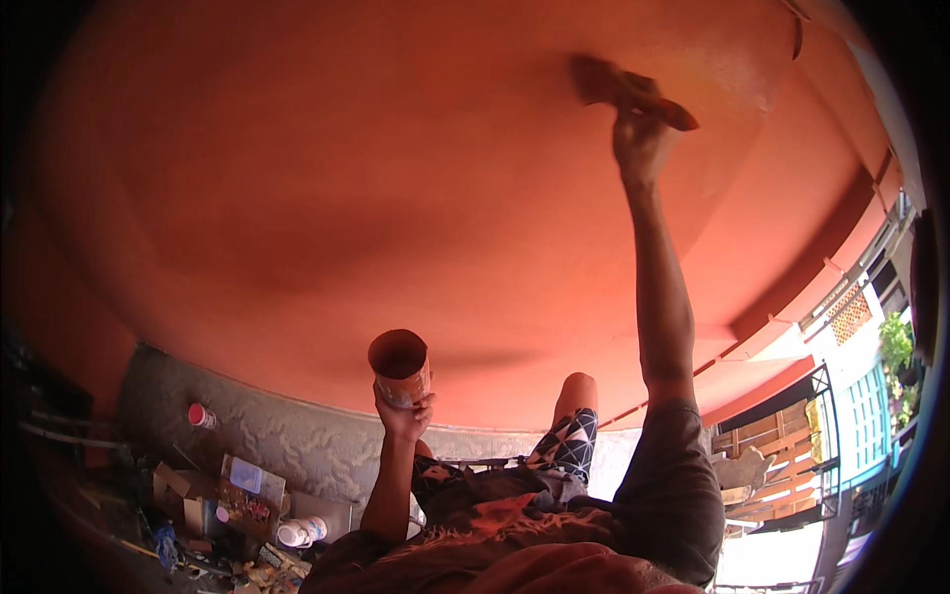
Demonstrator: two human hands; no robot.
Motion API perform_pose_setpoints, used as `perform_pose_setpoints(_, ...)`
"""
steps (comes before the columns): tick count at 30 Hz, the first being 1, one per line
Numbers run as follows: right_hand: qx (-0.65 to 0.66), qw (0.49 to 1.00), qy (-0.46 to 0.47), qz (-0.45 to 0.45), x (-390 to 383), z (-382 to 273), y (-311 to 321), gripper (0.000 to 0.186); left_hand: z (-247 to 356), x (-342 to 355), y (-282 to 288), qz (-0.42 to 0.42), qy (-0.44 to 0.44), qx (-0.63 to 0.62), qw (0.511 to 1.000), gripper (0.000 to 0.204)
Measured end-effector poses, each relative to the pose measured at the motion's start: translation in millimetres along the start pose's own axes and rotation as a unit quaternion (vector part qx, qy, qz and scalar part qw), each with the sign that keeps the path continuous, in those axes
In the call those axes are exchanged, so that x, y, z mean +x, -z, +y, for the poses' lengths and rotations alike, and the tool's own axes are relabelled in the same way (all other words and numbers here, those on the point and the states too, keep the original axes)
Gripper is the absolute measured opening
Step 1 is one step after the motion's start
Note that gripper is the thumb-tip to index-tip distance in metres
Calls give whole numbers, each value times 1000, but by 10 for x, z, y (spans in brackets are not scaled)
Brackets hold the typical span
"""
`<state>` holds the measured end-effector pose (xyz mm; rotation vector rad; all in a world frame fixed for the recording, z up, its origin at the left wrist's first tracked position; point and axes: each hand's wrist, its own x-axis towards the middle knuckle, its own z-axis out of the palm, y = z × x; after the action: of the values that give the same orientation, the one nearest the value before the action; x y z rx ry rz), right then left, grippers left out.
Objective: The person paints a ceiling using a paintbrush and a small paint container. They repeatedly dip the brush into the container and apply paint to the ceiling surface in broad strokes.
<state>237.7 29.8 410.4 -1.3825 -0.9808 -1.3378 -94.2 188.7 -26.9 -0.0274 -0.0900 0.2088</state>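
Observation:
A broad salmon-red painted surface (376,168) fills most of the head view. At the upper right, my right hand (641,148) grips a wide paintbrush (600,81) against that surface, beside a shinier patch of it; the brush is somewhat blurred and dark. Lower and left of centre, my left hand (404,416) is wrapped round a cylindrical paint container (399,388) with a dark, stained inside. My knees in patterned shorts (562,444) show below, near the surface's lower edge.
Below on the left, cardboard boxes (178,491), a small red bucket (202,416), a white bucket (297,531) and assorted clutter lie by a grey patterned surface (297,445). At the right are a metal railing (821,436), wooden boards (772,465), a turquoise slatted panel (863,416) and green plants (896,346).

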Motion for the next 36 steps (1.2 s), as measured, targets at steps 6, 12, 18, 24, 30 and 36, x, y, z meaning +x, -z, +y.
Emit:
perform_pose_setpoints(6,-163,975,148,-7,-285,-268,-43,34,112,-94,95,-29,4,-1,1000,82)
perform_pose_setpoints(12,40,938,102,-330,-924,-643,-559,32,174,-220,181,-36,8,-16,999,83)
perform_pose_setpoints(18,-17,998,-51,42,87,6,3,14,89,-256,86,6,-12,-14,1000,82)
perform_pose_setpoints(24,-130,988,82,-19,-642,-306,-372,36,207,-351,116,2,-25,-5,1000,82)
perform_pose_setpoints(30,42,926,141,-348,-1706,-876,-1044,45,294,-438,156,-29,-16,7,999,79)
perform_pose_setpoints(36,91,994,-50,-33,-444,-268,-655,24,264,-487,100,-42,-28,-3,999,78)
